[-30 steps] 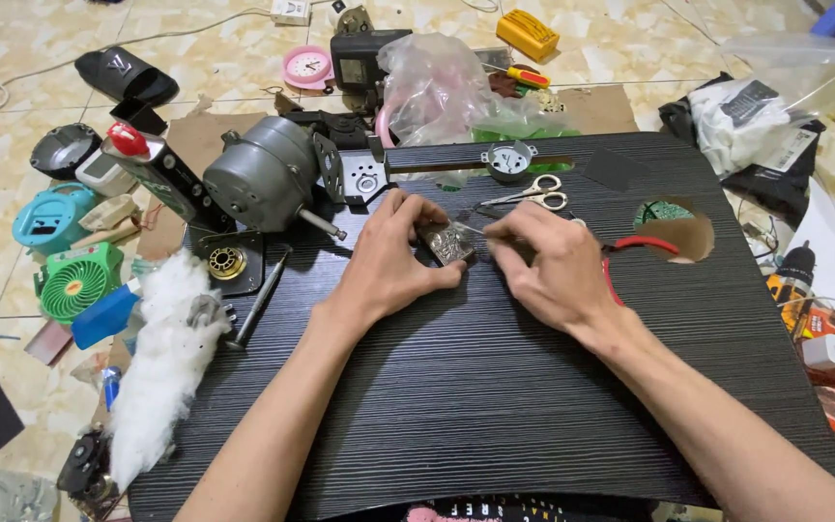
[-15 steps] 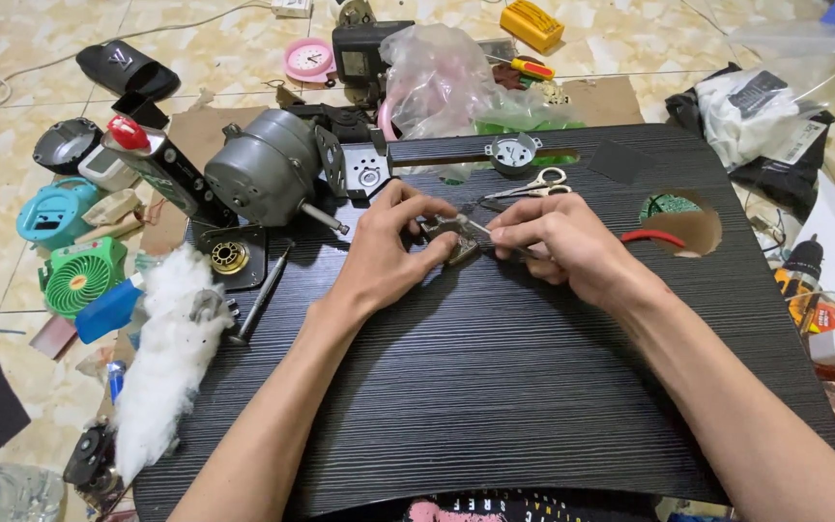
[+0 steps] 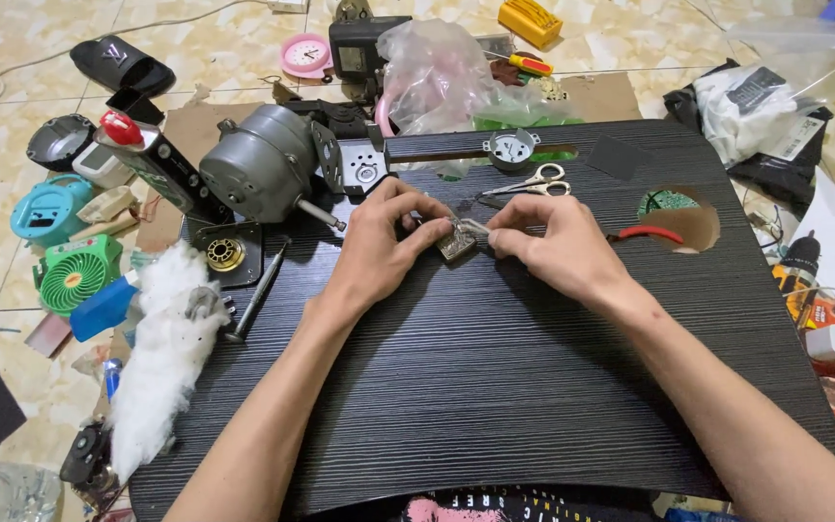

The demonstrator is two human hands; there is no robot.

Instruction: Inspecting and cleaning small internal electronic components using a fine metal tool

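Head camera looks down on both my hands, which meet over the far middle part of the black ribbed board (image 3: pixel 495 387). Between them is a small metal part (image 3: pixel 457 242), grey and a bit shiny; I cannot tell exactly what kind of part it is. My left hand (image 3: pixel 379 242) is closed around its left side, fingers curled and thumb on top. My right hand (image 3: pixel 545 242) pinches the right end of the same part with thumb and first fingers, so both hands are narrow and holding it. The part is just above the board or touching it, I cannot tell which.

Just behind my right hand lie small scissors (image 3: pixel 531 183) on the board, and near them a small round grey cap (image 3: pixel 513 148) sits on a dark bar (image 3: pixel 437 152). To the left of my left hand is a grey electric motor (image 3: pixel 258 174) with its shaft pointing toward my hand, and beside it a black spray can with red cap (image 3: pixel 152 164). A long bolt (image 3: pixel 257 295) lies at the left edge of the board, next to white cotton stuffing (image 3: pixel 161 358). A round hole (image 3: pixel 678 217) is in the board to the right, with a red-handled tool (image 3: pixel 651 233) at its edge. On the tiled floor at the left stand a green mini fan (image 3: pixel 74 274) and a teal plastic housing (image 3: pixel 45 208)
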